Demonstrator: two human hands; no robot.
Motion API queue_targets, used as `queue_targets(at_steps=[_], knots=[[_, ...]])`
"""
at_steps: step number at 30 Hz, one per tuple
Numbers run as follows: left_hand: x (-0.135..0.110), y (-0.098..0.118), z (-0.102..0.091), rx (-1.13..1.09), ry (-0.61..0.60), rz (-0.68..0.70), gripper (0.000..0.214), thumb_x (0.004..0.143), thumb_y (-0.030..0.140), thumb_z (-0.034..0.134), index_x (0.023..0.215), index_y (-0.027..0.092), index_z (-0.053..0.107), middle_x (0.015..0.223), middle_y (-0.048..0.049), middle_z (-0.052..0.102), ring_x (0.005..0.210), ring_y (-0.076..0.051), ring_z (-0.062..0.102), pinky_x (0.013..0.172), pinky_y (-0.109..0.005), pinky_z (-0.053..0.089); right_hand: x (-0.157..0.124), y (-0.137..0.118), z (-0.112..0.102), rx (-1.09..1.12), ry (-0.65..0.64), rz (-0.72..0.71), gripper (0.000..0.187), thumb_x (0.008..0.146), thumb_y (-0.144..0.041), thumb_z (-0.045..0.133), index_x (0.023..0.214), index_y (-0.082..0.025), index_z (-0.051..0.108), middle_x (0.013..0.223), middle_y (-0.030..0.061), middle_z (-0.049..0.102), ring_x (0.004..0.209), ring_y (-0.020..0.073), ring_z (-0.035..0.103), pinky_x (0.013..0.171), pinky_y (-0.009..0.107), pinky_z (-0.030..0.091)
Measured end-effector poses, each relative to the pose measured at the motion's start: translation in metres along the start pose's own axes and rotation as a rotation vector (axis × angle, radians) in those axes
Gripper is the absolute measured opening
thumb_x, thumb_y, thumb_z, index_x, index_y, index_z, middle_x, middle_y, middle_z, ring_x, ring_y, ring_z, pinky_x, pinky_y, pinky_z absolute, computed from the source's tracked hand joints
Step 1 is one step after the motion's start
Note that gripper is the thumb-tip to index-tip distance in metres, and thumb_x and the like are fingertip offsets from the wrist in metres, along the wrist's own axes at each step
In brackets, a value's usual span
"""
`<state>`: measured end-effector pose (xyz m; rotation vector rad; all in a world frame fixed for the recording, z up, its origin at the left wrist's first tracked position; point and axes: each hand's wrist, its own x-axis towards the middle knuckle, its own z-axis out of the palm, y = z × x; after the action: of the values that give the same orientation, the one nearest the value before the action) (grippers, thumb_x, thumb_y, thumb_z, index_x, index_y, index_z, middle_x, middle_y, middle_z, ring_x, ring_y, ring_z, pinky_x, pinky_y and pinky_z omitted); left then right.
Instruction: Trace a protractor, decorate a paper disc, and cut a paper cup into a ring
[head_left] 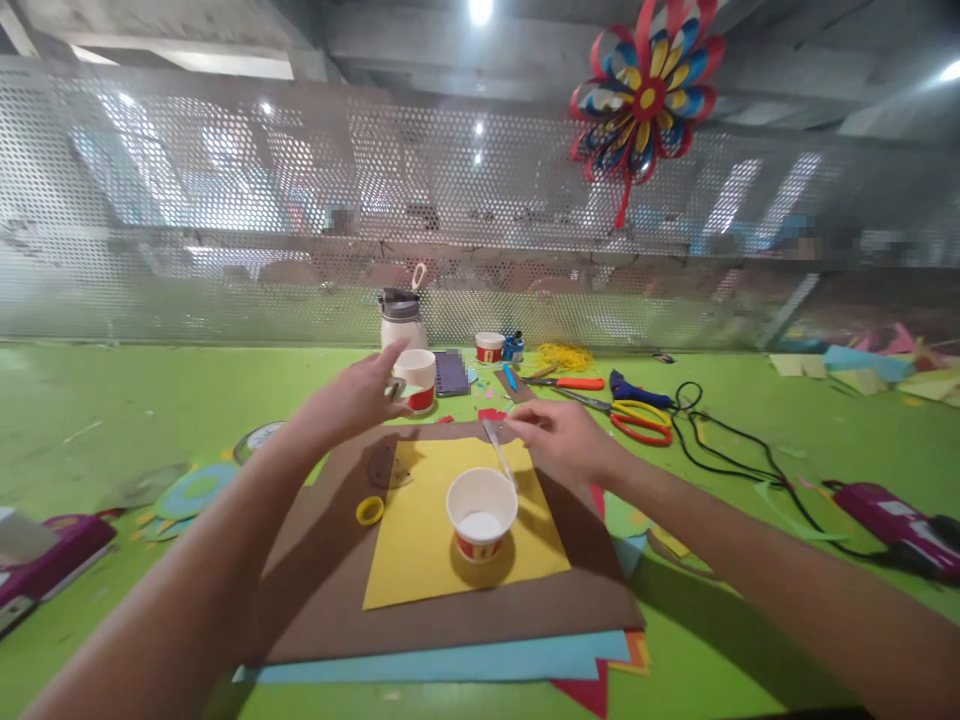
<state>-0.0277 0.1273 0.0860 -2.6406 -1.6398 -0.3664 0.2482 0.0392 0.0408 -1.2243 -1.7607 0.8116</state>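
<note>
Yellow paper (412, 565) sat under front cup (481, 512), seemingly uncut; we had left hand (358, 396) spread by rear cup (416, 372), right hand (566, 438) bunched near white stick (497, 450), grip unclear.

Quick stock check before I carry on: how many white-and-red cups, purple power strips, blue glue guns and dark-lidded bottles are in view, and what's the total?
White-and-red cups: 3 visible; any nested inside can't be told
Purple power strips: 2
Blue glue gun: 1
Dark-lidded bottle: 1
Total: 7
</note>
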Motion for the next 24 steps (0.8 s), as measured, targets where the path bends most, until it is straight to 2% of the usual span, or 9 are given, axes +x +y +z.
queue_targets(at_steps=[2,5,7,9,11,14,19,22,24], knots=[[-0.015,0.021,-0.001,-0.028,0.004,0.032,0.093,0.083,0.041,0.069,0.158,0.022,0.016,0.131,-0.0171,0.063,0.111,-0.033,0.065,0.089,-0.039,0.05,0.022,-0.014,0.016,0.058,-0.051,0.071,0.02,0.087,-0.037,0.071,0.081,-0.018,0.066,0.078,0.0048,0.069,0.074,0.0191,0.066,0.067,0.033,0.057],[-0.038,0.043,0.001,-0.057,0.018,0.045,0.091,0.085,0.044,0.066,0.158,0.021,0.017,0.13,-0.0177,0.064,0.109,-0.034,0.066,0.087,-0.039,0.05,0.041,-0.026,0.045,0.161,-0.126,0.2,0.035,0.077,-0.046,0.081,0.08,-0.018,0.059,0.076,0.0055,0.067,0.068,0.0192,0.066,0.049,0.027,0.053],[-0.05,0.05,0.005,-0.067,0.029,0.038,0.088,0.086,0.039,0.064,0.158,0.024,0.016,0.131,-0.0165,0.064,0.109,-0.034,0.067,0.087,-0.041,0.05,0.044,-0.029,0.06,0.241,-0.183,0.277,0.036,0.079,-0.044,0.081,0.084,-0.018,0.057,0.076,0.0058,0.069,0.065,0.0186,0.067,0.047,0.025,0.052],[-0.059,0.052,0.008,-0.075,0.038,0.041,0.087,0.086,0.037,0.064,0.158,0.024,0.017,0.133,-0.0172,0.062,0.112,-0.036,0.065,0.09,-0.043,0.049,0.043,-0.029,0.069,0.326,-0.233,0.323,0.029,0.083,-0.036,0.078,0.089,-0.017,0.057,0.074,0.0043,0.07,0.064,0.0171,0.069,0.051,0.025,0.055],[-0.064,0.052,0.012,-0.088,0.046,0.052,0.086,0.085,0.037,0.065,0.157,0.023,0.019,0.135,-0.0186,0.061,0.116,-0.038,0.063,0.091,-0.045,0.049,0.042,-0.029,0.072,0.398,-0.266,0.336,0.024,0.083,-0.026,0.078,0.094,-0.017,0.059,0.073,0.002,0.071,0.063,0.0153,0.069,0.055,0.026,0.057],[-0.067,0.052,0.017,-0.118,0.067,0.072,0.085,0.085,0.04,0.067,0.156,0.022,0.024,0.139,-0.0202,0.057,0.12,-0.039,0.061,0.092,-0.047,0.05,0.044,-0.03,0.069,0.447,-0.287,0.33,0.023,0.08,-0.016,0.079,0.096,-0.016,0.062,0.066,-0.0015,0.069,0.056,0.0125,0.066,0.054,0.025,0.056],[-0.068,0.056,0.02,-0.173,0.121,0.097,0.078,0.085,0.044,0.068,0.152,0.023,0.033,0.138,-0.0179,0.056,0.117,-0.037,0.061,0.092,-0.047,0.05,0.052,-0.032,0.062,0.448,-0.322,0.313,0.01,0.083,-0.006,0.071,0.083,-0.014,0.066,0.055,-0.0029,0.066,0.05,0.0107,0.062,0.051,0.022,0.053],[-0.069,0.054,0.02,-0.286,0.147,0.076,0.081,0.08,0.046,0.071,0.15,0.024,0.038,0.134,-0.0168,0.057,0.113,-0.035,0.062,0.091,-0.047,0.051,0.056,-0.031,0.059,0.454,-0.36,0.303,0.011,0.086,-0.006,0.069,0.079,-0.015,0.066,0.055,-0.0018,0.067,0.05,0.0118,0.064,0.052,0.024,0.053],[-0.069,0.049,0.02,-0.449,0.138,0.057,0.086,0.074,0.048,0.075,0.149,0.024,0.04,0.134,-0.0157,0.058,0.117,-0.035,0.061,0.097,-0.049,0.049,0.058,-0.03,0.058,0.459,-0.383,0.297,0.012,0.086,-0.006,0.069,0.078,-0.015,0.066,0.054,-0.0023,0.066,0.049,0.0113,0.062,0.052,0.024,0.052]])
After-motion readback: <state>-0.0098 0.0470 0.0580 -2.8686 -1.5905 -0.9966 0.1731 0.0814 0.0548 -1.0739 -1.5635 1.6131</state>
